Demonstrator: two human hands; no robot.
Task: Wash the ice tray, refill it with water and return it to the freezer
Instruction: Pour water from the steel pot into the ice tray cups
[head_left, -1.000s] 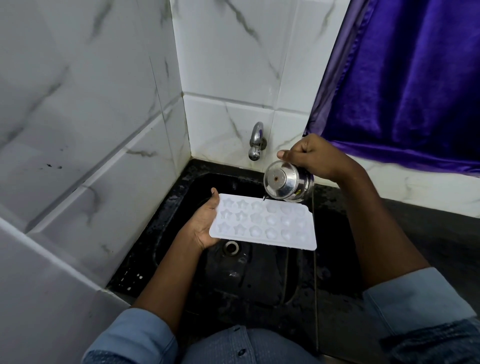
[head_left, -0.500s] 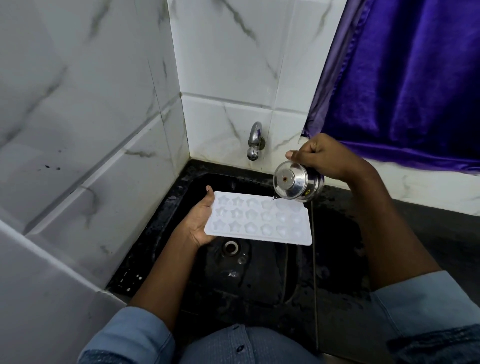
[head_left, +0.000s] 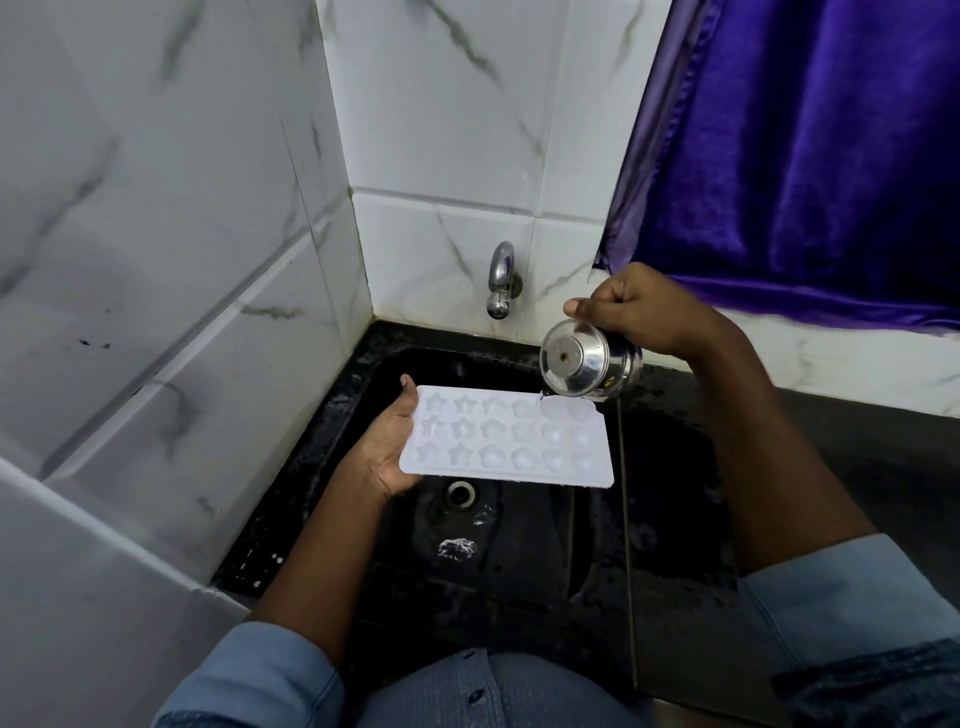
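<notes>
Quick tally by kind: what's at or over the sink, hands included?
tray: 1
steel cup: 1
tap: 1
hands: 2, the left hand holding the tray and the right hand tipping the steel cup
Total: 5

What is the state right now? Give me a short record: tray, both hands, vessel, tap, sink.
ice tray: white, star-shaped cells, held about level above the sink
left hand: grips the tray's left edge
right hand: holds the steel pot, tipped
steel pot: rim over the tray's far right corner; a thin trickle seems to fall
tap: no stream visible
sink: black, wet
</notes>
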